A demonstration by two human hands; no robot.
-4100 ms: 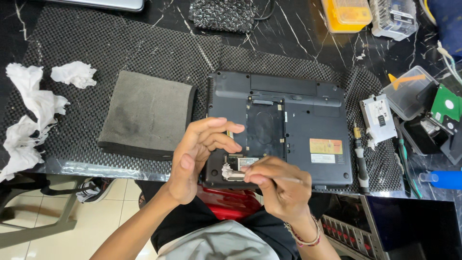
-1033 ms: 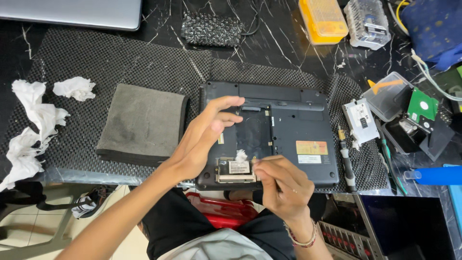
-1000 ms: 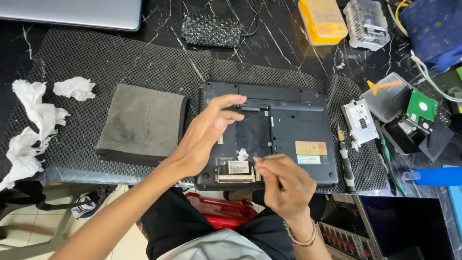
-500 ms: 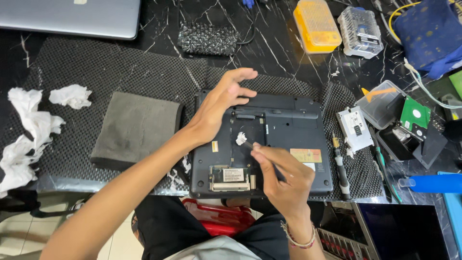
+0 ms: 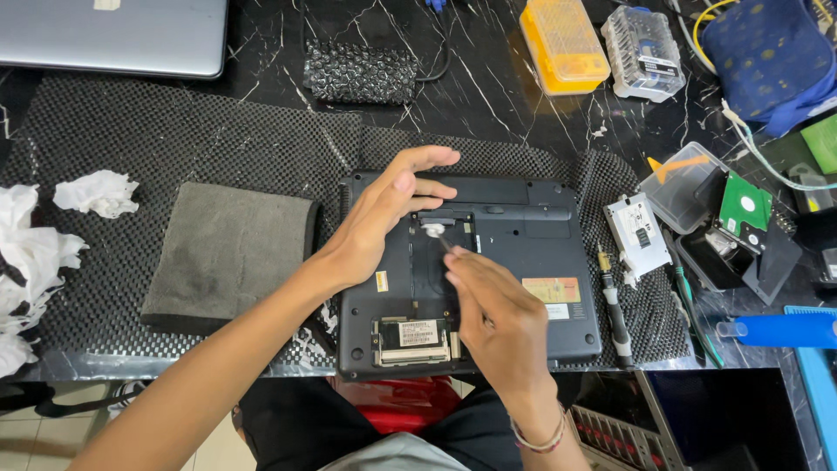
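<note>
A grey cloth (image 5: 228, 251) lies on the mesh mat (image 5: 131, 131), crumpled tissues (image 5: 35, 253) to its left

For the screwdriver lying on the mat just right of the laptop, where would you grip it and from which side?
Grip the screwdriver on its thick black handle near the front table edge, coming from above with fingers across its width. It lies flat, roughly parallel to the laptop edge; the gap on the laptop side looks narrow, so the right side, toward the green tool, probably leaves more finger room.

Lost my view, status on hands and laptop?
Left hand steadies upturned laptop. Right hand pokes thin tool with white wad into open bay. Nothing blocking.
</note>
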